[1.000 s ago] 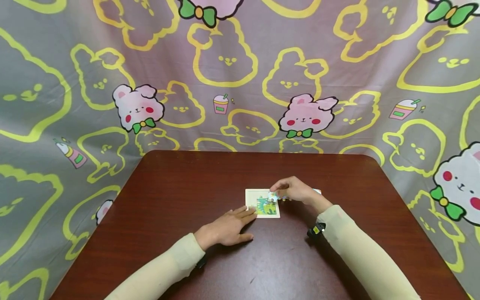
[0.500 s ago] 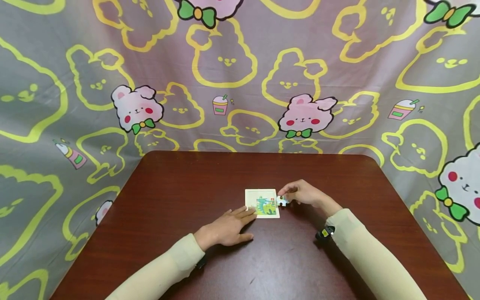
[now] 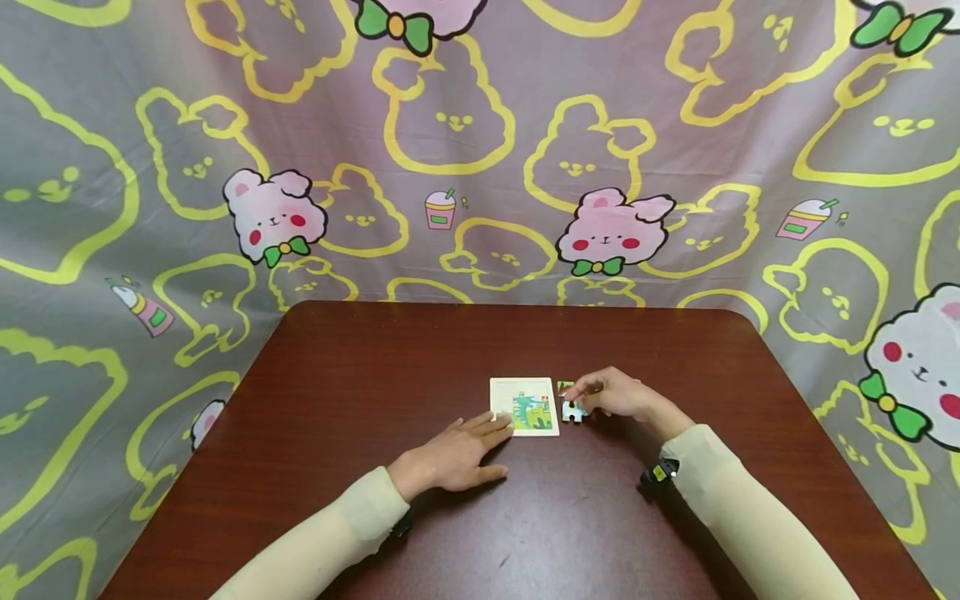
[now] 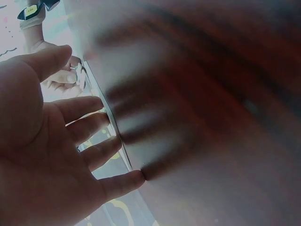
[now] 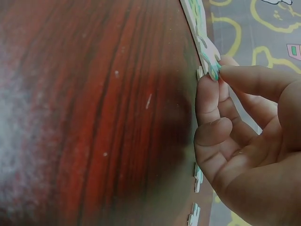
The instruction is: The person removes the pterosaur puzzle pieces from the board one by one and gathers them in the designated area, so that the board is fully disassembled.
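Observation:
A flat cream puzzle board [image 3: 504, 390] with a green dinosaur picture lies on the table. My left hand [image 3: 453, 454] rests with extended fingers on its lower left corner; in the left wrist view, the fingertips [image 4: 134, 179] touch down along the board's edge. Just right of the board, my right hand [image 3: 618, 394] pinches a pale blue and white puzzle piece [image 3: 572, 413] between thumb and fingers. From the right wrist, the pinched piece [image 5: 214, 68] shows a tilted, green-tinged edge, and the remaining fingers are curled below it.
Beside the board's upper right, a green puzzle piece [image 3: 565, 386] lies partly behind the right hand. Further loose pieces [image 5: 198, 178] lie on the table past the right fingers. The brown table [image 3: 405, 350] meets a patterned curtain [image 3: 480, 192] at the back.
My right hand has drawn the puzzle piece off the board's upper right, moving right and slightly nearer to me. A green piece beside the board now shows. The left hand stays put.

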`<state>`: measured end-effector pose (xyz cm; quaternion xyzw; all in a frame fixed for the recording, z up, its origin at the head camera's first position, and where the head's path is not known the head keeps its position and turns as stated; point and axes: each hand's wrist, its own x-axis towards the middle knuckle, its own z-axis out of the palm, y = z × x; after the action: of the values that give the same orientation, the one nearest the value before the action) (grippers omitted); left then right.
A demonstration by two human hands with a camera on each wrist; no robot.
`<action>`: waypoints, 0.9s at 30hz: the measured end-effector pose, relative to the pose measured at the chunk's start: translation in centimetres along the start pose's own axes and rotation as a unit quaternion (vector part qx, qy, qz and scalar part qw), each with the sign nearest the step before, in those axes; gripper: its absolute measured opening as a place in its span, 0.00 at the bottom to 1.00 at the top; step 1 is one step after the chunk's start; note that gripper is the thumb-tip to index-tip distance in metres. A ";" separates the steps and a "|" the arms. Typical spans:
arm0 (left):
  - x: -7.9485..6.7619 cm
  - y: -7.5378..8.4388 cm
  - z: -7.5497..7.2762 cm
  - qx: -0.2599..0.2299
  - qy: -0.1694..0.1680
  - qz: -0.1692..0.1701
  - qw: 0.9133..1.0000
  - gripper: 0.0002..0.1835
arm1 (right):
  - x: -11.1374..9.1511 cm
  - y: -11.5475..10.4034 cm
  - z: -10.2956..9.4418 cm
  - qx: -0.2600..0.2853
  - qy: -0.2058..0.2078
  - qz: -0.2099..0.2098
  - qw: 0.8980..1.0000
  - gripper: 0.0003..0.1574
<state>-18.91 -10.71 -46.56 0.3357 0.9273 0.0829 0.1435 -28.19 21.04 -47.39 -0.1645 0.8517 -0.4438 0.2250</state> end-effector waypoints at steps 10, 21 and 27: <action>0.1 0.1 -0.1 -0.002 -0.003 -0.002 1.000 0.36 | -0.2 -0.1 0.5 -0.024 0.014 -0.030 0.999 0.10; 0.1 0.1 -0.1 0.000 -0.005 -0.001 1.000 0.36 | 0.0 0.1 0.4 -0.020 0.024 -0.038 0.999 0.09; 0.2 0.1 -0.1 0.004 -0.003 0.000 1.000 0.36 | 0.2 -0.1 0.4 -0.017 0.020 -0.035 0.999 0.09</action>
<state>-19.00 -10.56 -46.51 0.3364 0.9271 0.0784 0.1453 -28.17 20.61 -47.59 -0.1885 0.8573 -0.4400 0.1893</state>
